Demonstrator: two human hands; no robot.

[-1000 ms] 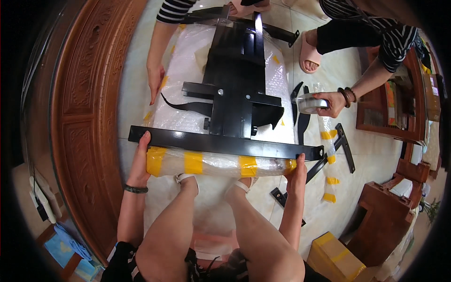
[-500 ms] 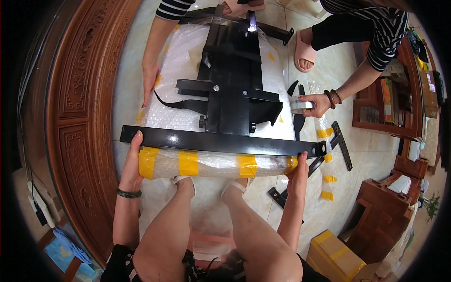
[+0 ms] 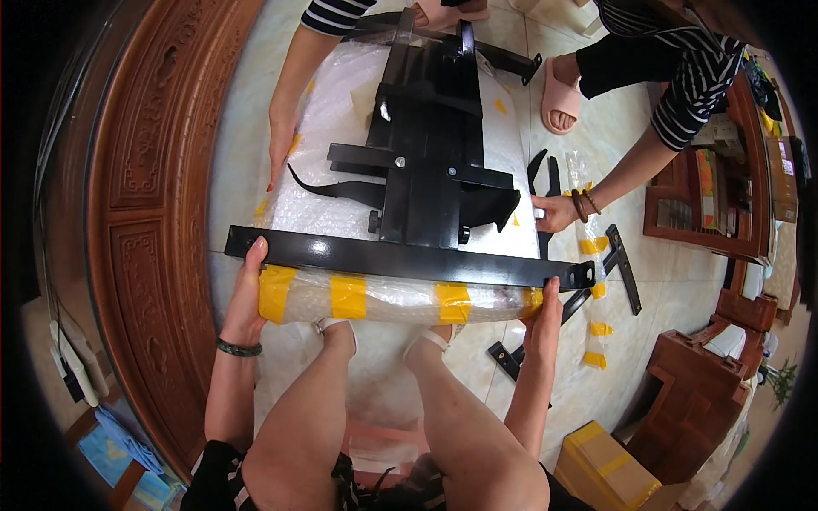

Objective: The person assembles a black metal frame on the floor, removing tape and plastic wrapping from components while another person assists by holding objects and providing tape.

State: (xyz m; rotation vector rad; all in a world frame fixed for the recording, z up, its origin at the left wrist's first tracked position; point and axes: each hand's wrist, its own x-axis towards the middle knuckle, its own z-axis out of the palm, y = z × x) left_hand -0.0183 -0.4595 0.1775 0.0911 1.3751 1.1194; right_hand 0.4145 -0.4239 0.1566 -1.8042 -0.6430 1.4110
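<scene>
1. Hands well apart, one at each end of the near edge of a bubble-wrapped package (image 3: 319,179), which spans between them and stretches away beyond.
2. Left hand (image 3: 245,294): clamped on the package's near-left corner, thumb up on a black crossbar (image 3: 409,260); fingers mostly hidden.
3. Right hand (image 3: 544,319): clamped on the near-right corner, thumb against the bar near its right end; fingers partly hidden.
4. Black metal frame (image 3: 422,204) lies on the package, beyond and between both hands.
5. Yellow tape (image 3: 348,297) bands the wrapped edge between the hands.
6. Beyond left hand: a co-worker's hand (image 3: 281,153) at the package's side. Beyond right hand: the co-worker's other hand (image 3: 558,213), beside the opposite side.
7. Carton (image 3: 609,464): nearer the wearer than right hand, to its right.
</scene>
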